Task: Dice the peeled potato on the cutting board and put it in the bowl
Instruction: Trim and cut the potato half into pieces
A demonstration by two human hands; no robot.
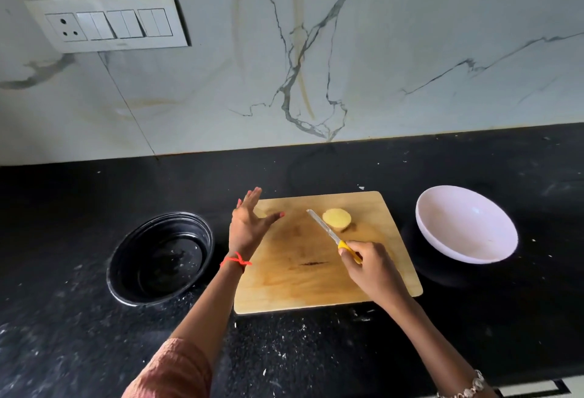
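Right hand (366,263) grips the yellow-handled knife (324,227), its blade just left of the pale yellow peeled potato piece (337,220) on the far half of the rectangular wooden cutting board (300,284); left hand (249,227) hovers spread wide, empty, over the board's far-left corner. Roundish, the potato lies nearer the right hand, so the left would likely have to cross rightward to steady it. A white round bowl (466,223) sits right of the board.

- left hand (249,223) lifted, fingers straight and spread, thumb out, holding nothing
- right hand (369,266) lower, fingers curled round knife (327,229) handle
- both forearms stretched forward, left sleeve at elbow
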